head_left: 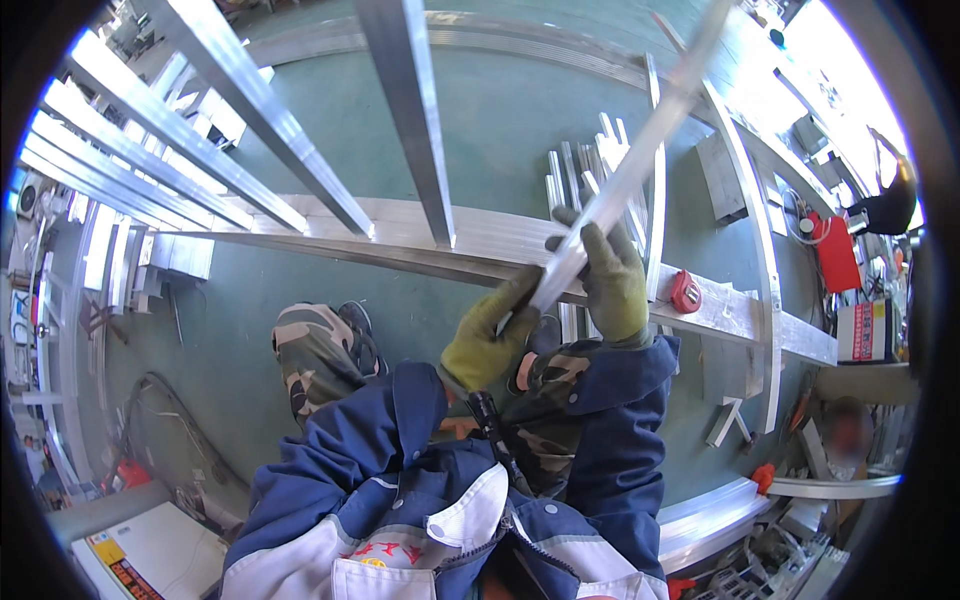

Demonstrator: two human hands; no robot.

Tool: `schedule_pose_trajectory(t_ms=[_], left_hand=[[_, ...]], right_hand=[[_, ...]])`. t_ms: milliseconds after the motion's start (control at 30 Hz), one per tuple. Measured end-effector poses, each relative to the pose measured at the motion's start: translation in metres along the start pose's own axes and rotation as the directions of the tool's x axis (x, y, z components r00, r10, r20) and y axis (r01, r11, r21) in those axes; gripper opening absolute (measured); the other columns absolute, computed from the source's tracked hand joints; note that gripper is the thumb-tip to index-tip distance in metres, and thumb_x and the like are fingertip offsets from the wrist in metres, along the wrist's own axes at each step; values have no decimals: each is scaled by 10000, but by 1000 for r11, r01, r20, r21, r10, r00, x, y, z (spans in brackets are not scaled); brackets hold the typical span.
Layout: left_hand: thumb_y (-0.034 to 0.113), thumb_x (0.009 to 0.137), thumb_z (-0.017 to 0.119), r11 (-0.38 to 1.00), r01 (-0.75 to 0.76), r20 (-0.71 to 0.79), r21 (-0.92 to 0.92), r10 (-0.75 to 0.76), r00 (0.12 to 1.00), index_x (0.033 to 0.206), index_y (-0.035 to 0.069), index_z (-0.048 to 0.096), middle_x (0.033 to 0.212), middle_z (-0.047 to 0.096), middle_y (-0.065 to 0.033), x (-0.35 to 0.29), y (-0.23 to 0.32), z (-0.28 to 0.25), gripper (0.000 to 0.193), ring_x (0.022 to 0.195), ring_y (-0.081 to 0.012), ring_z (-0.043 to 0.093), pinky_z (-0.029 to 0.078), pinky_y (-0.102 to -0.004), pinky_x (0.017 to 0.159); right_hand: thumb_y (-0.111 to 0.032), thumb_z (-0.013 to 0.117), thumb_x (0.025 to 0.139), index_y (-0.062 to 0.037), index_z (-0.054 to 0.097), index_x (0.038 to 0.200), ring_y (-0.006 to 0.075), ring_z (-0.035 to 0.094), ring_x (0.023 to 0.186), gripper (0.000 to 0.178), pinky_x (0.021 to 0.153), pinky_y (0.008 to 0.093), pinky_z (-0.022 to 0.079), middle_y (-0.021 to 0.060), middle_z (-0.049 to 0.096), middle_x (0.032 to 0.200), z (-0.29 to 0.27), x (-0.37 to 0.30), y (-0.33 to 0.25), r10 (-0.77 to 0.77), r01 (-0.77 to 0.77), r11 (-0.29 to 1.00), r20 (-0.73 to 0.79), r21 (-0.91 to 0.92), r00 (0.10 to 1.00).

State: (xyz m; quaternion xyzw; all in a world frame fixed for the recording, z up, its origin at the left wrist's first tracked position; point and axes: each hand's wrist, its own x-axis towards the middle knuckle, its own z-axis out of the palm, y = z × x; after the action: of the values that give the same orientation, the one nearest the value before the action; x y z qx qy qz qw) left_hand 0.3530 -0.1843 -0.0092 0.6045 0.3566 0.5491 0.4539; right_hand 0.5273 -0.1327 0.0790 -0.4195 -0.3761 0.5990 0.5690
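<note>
A long square aluminium tube (pixel 645 150) slants up and to the right, away from me. My left hand (pixel 488 335), in a yellow-green work glove with dark fingertips, is closed at the tube's near end. Further up, my right hand (pixel 615 278), gloved alike, wraps its fingers round the tube from the right. Just beyond both hands runs a wide horizontal aluminium beam (pixel 480 235). Several metal bars (pixel 405 110) stand joined to it on the left. A red tape measure (pixel 686 292) rests on the beam, right of my right hand.
Loose aluminium lengths (pixel 570 175) lie on the green floor beyond the beam. A curved-looking crossbar (pixel 750 200) crosses the beam's right part. Stacked profiles (pixel 715 520) lie at lower right. A white box (pixel 155 555) stands at lower left, near a dark hose (pixel 185 415). Another person (pixel 888 190) is at far right.
</note>
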Motion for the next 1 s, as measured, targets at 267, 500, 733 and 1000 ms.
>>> schedule_pose_trajectory(t_ms=[267, 500, 733, 1000], left_hand=[[-27, 880, 756, 967, -57, 236, 247, -3, 972, 1430, 71, 572, 1221, 696, -169, -1, -8, -24, 588, 1041, -299, 699, 556, -367, 900], [-21, 890, 749, 919, -256, 263, 299, 178, 948, 1384, 62, 606, 1198, 711, -143, 43, -14, -32, 521, 1029, -274, 699, 567, -358, 905], [72, 1045, 592, 991, 56, 111, 119, -69, 991, 1375, 11, 613, 1218, 706, -71, 88, -16, -37, 336, 1154, -122, 619, 492, -274, 1019], [59, 1041, 587, 983, 21, 164, 180, -51, 985, 1399, 16, 599, 1242, 704, -72, 93, -30, -40, 360, 1141, -136, 627, 480, -276, 1033]], right_hand=[[-153, 713, 986, 31, 572, 1382, 206, 655, 1080, 459, 929, 335, 519, 127, 706, 1178, 2, -32, -3, 17, -9, 984, 41, -177, 999], [-95, 708, 983, 20, 576, 1384, 188, 663, 1091, 438, 942, 309, 536, 115, 705, 1193, 0, -16, -10, -152, 174, 937, 94, -304, 984], [-46, 663, 1000, -5, 572, 1400, 178, 654, 1146, 412, 986, 302, 525, 116, 701, 1235, -8, 12, -11, -184, 208, 877, 99, -433, 978], [-7, 672, 983, -12, 571, 1381, 179, 660, 1126, 411, 963, 299, 532, 107, 702, 1186, 0, 24, -11, -266, 315, 903, 196, -293, 944]])
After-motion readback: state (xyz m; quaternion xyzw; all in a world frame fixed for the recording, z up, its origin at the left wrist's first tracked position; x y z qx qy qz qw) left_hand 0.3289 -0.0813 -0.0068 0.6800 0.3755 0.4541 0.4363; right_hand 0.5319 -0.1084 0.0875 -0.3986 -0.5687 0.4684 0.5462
